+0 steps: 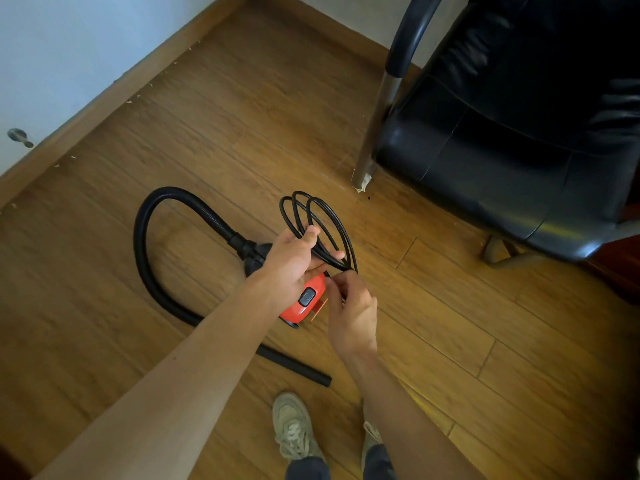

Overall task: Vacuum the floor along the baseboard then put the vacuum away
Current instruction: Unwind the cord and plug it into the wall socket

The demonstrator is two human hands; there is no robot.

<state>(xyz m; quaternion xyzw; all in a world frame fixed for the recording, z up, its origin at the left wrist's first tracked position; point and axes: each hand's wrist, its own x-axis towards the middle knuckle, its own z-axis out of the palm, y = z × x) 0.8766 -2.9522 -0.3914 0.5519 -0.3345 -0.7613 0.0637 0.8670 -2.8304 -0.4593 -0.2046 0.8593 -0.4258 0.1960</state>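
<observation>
Black leather armchair (502, 133) at right. Black ribbed hose (145, 216) curls limp on the wood floor (242, 116). Small red plastic vacuum (301, 306) beneath the hands, likely light; lift by body. Thin black cord (322, 220), springy: left hand (291, 265) grips its loops, right hand (353, 313) pinches the tail.

Wood-plank floor (242, 116), warm brown, boards running diagonally. Pale wall (52, 46) upper left, brown wooden baseboard (114, 95) along its foot. Pale flecks of debris (131, 101) on the floor right against it. Small metal knob (20, 137) on the wall, far left. Black leather chair (502, 133) at right: metal leg (375, 123), padded armrest (408, 32). Dark crumbs (372, 196) near the leg's foot. Soft, even light, glare on the seat edge.
</observation>
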